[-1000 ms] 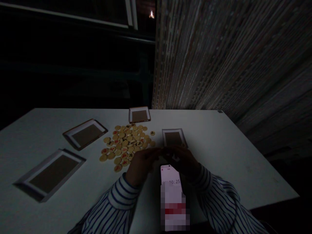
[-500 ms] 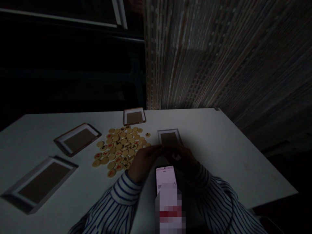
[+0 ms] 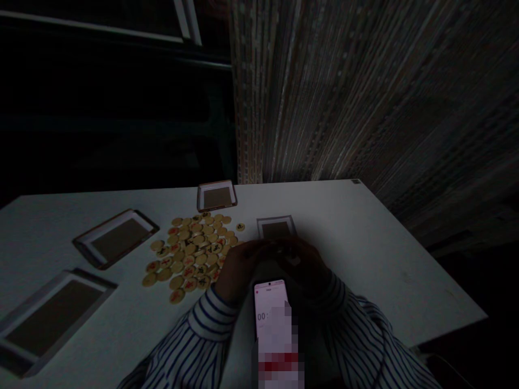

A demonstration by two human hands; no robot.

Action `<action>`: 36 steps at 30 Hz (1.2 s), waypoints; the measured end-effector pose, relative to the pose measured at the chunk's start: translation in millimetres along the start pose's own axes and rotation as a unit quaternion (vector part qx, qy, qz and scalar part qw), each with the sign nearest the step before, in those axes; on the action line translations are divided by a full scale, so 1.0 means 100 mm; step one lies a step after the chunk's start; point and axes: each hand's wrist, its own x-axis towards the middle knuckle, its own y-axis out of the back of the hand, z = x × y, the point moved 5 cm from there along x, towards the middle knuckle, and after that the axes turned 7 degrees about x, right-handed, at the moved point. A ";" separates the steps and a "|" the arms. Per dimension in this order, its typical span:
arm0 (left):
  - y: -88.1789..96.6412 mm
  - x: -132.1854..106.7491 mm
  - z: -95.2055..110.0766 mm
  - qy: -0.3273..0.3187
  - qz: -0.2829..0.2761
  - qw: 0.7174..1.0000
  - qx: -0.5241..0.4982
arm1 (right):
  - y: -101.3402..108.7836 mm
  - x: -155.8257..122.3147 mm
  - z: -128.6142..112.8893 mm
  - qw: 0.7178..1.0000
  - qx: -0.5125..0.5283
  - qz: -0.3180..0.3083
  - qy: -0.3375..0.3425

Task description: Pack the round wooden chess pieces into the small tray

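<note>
Scanning from the left, we record a large tray point(image 3: 48, 319) at the edge of the surface point(image 3: 365, 243), then a second tray point(image 3: 115, 237) beyond it. Next comes a loose pile of round pieces point(image 3: 190, 254), with a small tray point(image 3: 217, 197) just behind. The left hand point(image 3: 239, 270) lies just beside the pile's right edge. A lit phone point(image 3: 271, 313) stands nearer us, and a fourth tray point(image 3: 276, 228) lies just beyond the hands. The right hand point(image 3: 308, 267) meets the left at the fingertips. In this dimness we cannot tell whether either hand is grasping anything.

Wooden discs point(image 3: 190, 254), matt white table point(image 3: 357, 232), striped cloth sleeve point(image 3: 203, 335), glossy phone point(image 3: 271, 310).
</note>
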 end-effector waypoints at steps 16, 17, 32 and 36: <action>0.07 0.04 -0.14 -0.048 0.081 0.978 0.184 | 0.22 0.17 0.08 0.996 -0.072 -0.056 0.004; 0.07 0.04 -0.15 -0.071 0.085 0.971 0.211 | 0.25 0.18 0.11 0.995 -0.085 -0.057 -0.009; -0.18 0.07 -0.48 -0.199 0.066 0.876 0.434 | 0.38 0.47 0.36 0.933 -0.210 -0.276 -0.093; -0.18 0.08 -0.48 -0.180 0.063 0.879 0.438 | 0.31 0.52 0.40 0.900 -0.242 -0.340 -0.129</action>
